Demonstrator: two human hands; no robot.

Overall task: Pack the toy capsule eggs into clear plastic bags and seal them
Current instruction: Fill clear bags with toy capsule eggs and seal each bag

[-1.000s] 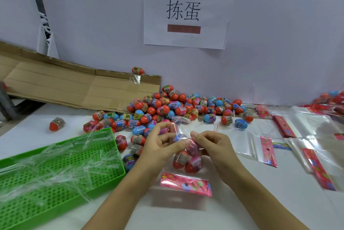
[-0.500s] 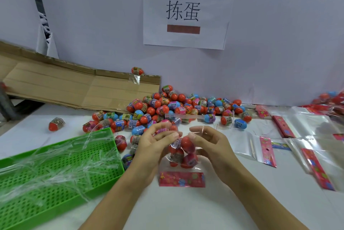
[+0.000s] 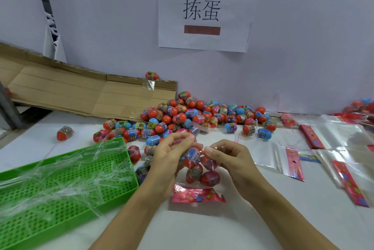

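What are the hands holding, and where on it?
Both hands, left and right, pinch the top edge of a clear plastic bag of toy capsule eggs.

Bright, even, soft light; faint shadows under the forearms on the worktop [image 3: 263, 219]. Wide-angle bending and blur far right of the right hand [image 3: 228, 160].

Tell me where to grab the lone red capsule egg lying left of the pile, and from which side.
Take the lone red capsule egg from above, fingers pinching across its labelled middle band. It lies tilted on its side on the white table, apart from the pile, so both flanks are free.
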